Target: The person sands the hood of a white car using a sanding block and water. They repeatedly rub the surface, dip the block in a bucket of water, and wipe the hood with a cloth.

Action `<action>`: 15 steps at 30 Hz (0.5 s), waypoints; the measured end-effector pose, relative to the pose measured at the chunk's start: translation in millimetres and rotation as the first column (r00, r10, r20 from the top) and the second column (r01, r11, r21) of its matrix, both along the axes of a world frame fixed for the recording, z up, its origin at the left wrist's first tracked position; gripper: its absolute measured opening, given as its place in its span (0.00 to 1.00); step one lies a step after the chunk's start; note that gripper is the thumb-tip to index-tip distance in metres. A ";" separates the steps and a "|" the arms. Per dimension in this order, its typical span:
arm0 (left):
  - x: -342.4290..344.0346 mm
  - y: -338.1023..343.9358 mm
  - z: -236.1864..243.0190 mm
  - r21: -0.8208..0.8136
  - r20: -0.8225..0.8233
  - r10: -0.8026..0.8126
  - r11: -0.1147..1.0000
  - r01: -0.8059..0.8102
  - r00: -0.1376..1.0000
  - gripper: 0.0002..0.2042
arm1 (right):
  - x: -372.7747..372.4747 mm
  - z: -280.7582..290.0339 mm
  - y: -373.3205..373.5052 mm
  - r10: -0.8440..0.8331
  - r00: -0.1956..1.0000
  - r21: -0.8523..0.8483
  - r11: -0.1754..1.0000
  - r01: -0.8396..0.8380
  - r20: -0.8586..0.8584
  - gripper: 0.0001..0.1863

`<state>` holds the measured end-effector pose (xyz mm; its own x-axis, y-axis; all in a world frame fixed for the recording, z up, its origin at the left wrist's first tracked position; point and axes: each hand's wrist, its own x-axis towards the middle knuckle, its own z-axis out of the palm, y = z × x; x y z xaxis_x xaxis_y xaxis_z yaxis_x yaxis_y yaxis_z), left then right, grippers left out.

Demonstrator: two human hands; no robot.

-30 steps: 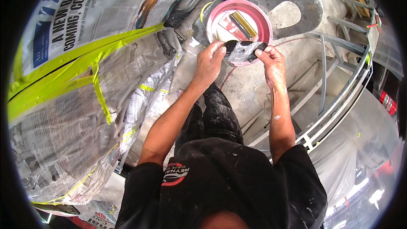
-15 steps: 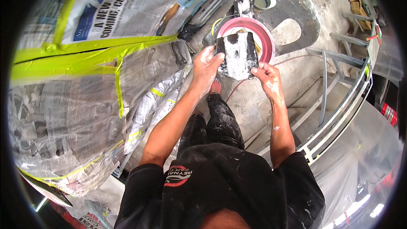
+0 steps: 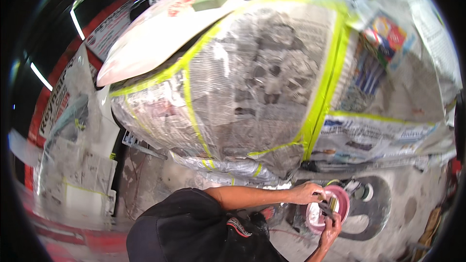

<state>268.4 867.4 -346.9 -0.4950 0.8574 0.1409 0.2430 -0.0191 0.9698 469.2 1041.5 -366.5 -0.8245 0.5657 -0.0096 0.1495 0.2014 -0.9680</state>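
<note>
Over a pink basin (image 3: 345,204) on the floor, my left hand (image 3: 306,194) and my right hand (image 3: 331,229) both grip a dark, pliable sheet (image 3: 327,210). It looks narrow and bent from here, and its white-smeared face hardly shows. My left fingers close on its far end, my right fingers on its near end. Whitish stuff and a yellowish bar (image 3: 333,203) show inside the basin. Both hands are small in view, so the exact finger grip is hard to see.
A car body masked with newspaper (image 3: 218,87) and yellow-green tape (image 3: 318,131) fills the middle. A green block (image 3: 210,2) rests on its pale panel (image 3: 155,43). Beside the basin lies a dark flat sheet with cutouts (image 3: 381,208), a round pale container (image 3: 367,192) on it.
The view has swung left toward the masked car, so hands and basin now appear at lower right. The sheet, earlier held spread with its white-smeared face up, now looks narrow and bent.
</note>
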 end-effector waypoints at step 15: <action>-25.8 -45.7 66.2 -0.263 0.324 -0.015 0.959 0.106 0.946 0.15 | -50.5 94.1 3.0 0.252 0.954 0.165 0.960 -0.226 -0.162 0.08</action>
<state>242.6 821.7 -280.7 -0.4208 0.8696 -0.2582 -0.0699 0.2527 0.9650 418.8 1044.5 -272.4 -0.9163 0.3363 0.2174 -0.0937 0.3477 -0.9329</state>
